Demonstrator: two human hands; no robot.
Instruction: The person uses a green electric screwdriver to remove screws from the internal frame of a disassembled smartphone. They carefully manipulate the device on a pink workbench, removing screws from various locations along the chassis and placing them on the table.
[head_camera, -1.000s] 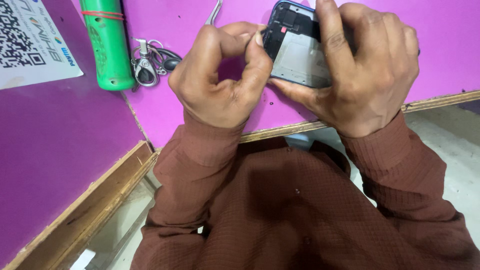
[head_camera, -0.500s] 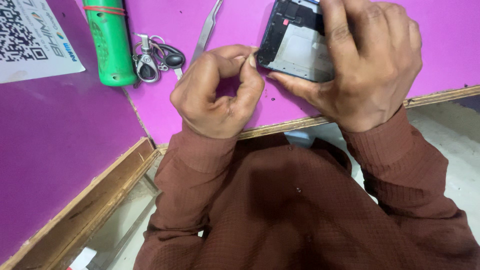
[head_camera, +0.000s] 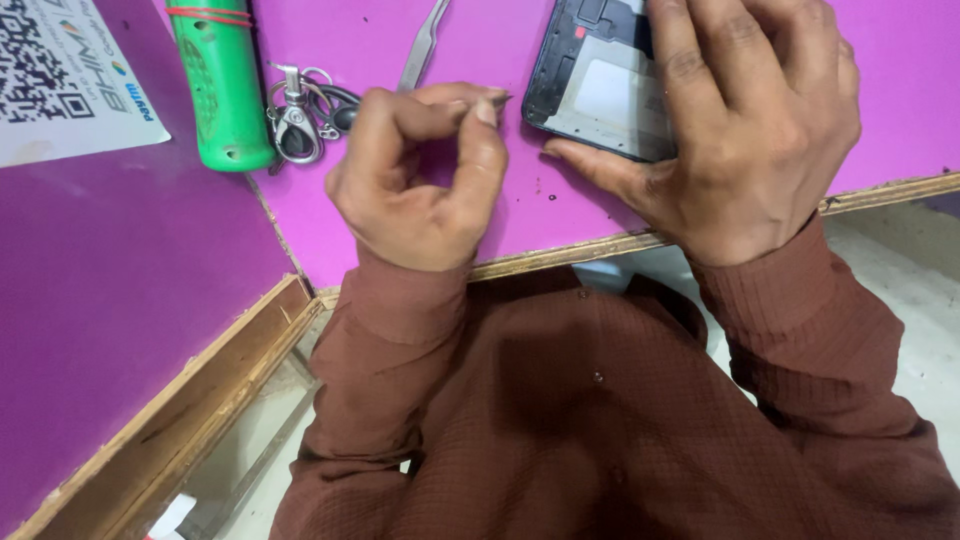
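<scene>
Counter (head_camera: 120, 300): magenta-purple top with a pale wooden edge, made of two slabs meeting at a seam; small dark specks are scattered near the seam.
Sleeves (head_camera: 600, 420): brown checked fabric is seen over both arms, filling the lower part of the view.
Right hand (head_camera: 745, 130): laid flat with fingers extended over an opened phone, the thumb stretched along its lower edge; the phone is pressed down onto the counter.
Left hand (head_camera: 415, 185): curled, with thumb and forefinger pressed together at the tips; a very small dark item seems to be pinched there, too small to be identified. The fingertips are held just beside the phone's left edge.
Opened phone (head_camera: 600, 85): dark frame, back cover off, a grey panel exposed inside; it lies near the top edge, right of centre.
Green cylinder (head_camera: 220, 80): lying at upper left, ringed by a red band.
Printed card (head_camera: 60, 80): white, at the far left corner.
Tweezers (head_camera: 422, 50): metal, lying above the left hand.
Key clip (head_camera: 298, 125): metal clasp with rings, just beside the green cylinder.
</scene>
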